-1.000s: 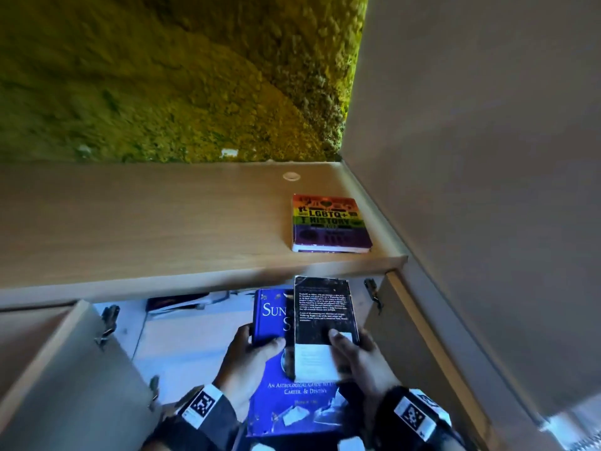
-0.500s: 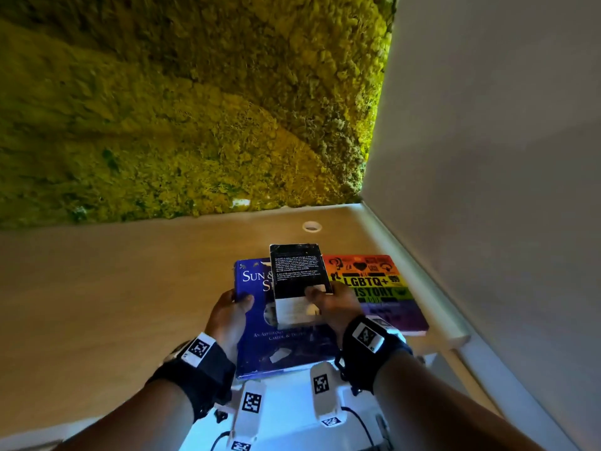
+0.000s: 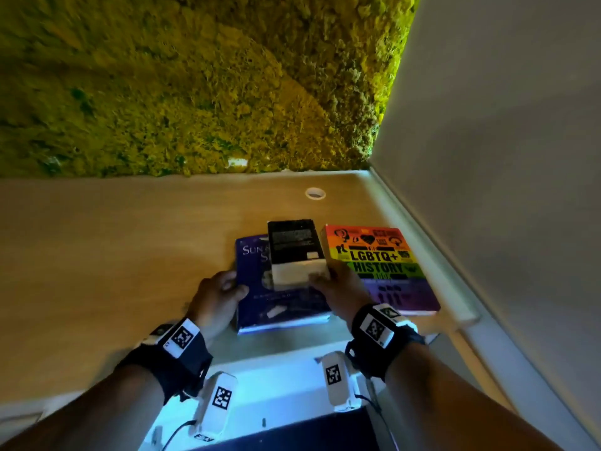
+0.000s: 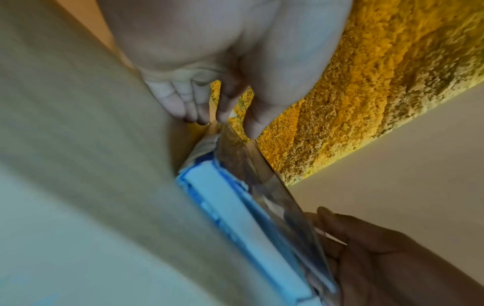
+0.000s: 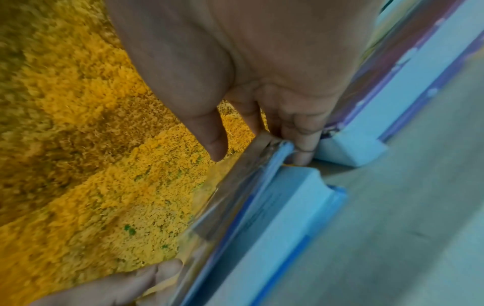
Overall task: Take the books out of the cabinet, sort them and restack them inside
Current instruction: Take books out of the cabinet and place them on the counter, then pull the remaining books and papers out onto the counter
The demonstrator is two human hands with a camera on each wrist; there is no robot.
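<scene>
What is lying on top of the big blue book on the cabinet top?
A small black book lies on the blue book, back cover up. The right hand holds its near edge. The blue title beneath is partly hidden.

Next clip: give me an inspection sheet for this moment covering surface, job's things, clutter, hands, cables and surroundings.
Surface: wooden cabinet top, with a round white-rimmed hole near the back.
Job's things: blue book at the front edge; black book lying on it; rainbow book flat beside them on the right.
Clutter: nothing seen.
Hands: left hand grips the blue book's left edge; right hand holds the stack's right side, thumb on the black book.
Cables: thin black cable below the wrists.
Surroundings: yellow-green moss wall behind, plain wall on the right.
</scene>
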